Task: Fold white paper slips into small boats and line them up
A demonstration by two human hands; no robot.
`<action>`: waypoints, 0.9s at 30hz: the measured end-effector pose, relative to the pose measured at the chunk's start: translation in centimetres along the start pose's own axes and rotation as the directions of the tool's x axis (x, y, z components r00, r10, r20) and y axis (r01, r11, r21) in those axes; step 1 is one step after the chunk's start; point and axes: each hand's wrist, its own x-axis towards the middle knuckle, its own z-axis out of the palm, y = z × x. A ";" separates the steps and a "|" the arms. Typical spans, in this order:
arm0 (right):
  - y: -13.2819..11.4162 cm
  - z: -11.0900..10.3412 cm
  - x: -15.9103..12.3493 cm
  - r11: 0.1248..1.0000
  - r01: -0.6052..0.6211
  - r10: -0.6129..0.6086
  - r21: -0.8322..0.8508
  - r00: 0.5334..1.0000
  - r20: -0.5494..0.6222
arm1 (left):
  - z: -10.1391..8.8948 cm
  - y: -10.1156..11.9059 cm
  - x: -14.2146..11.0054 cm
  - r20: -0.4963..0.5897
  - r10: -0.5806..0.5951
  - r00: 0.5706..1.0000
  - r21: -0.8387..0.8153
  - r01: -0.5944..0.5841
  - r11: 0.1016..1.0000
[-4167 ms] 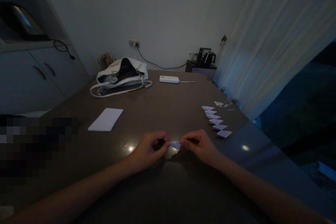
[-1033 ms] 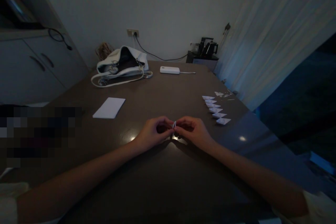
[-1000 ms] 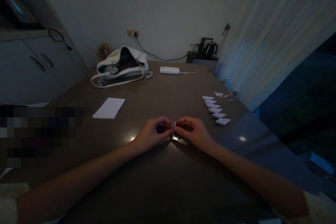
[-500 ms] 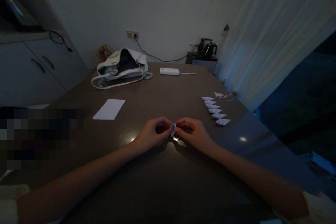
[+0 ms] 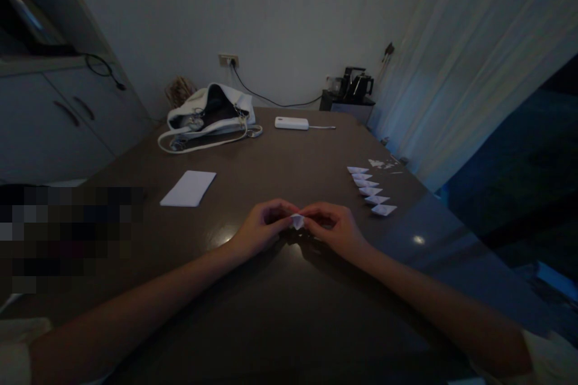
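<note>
A small folded white paper piece is pinched between the fingertips of both hands just above the dark brown table. My left hand grips its left side and my right hand its right side, fingers curled. Most of the paper is hidden by my fingers. To the right, a row of several similar folded white paper pieces lies on the table, apart from my hands.
A stack of white paper lies to the left. Farther back are a white handbag and a white power bank with a cable. Paper scraps sit near the right table edge. Curtains hang right, cabinets left.
The small paper was stretched flat between my hands, then folded up narrow and upright. It has tilted and turned flatter in my fingertips in the last second. My hands stay close together.
</note>
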 end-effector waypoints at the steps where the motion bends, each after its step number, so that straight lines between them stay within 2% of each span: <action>1: 0.0 0.0 0.0 1.000 0.003 -0.003 0.006 1.000 -0.006 | 0.0 0.0 0.0 -0.005 -0.002 1.000 -0.004 0.002 1.000; 15: 0.6 -0.3 0.3 0.996 0.068 -0.067 0.051 0.997 -0.033 | -0.3 -0.2 0.0 -0.005 -0.047 0.999 -0.109 0.046 0.993; 19: 0.3 -0.4 0.2 0.991 0.131 -0.130 0.020 0.991 -0.036 | -0.2 -0.2 -0.1 0.010 -0.045 0.999 -0.102 0.045 0.994; 27: -0.2 -0.3 0.2 0.972 0.205 -0.205 -0.114 0.979 0.016 | 0.0 -0.2 0.1 -0.050 -0.024 0.998 -0.065 0.021 0.998</action>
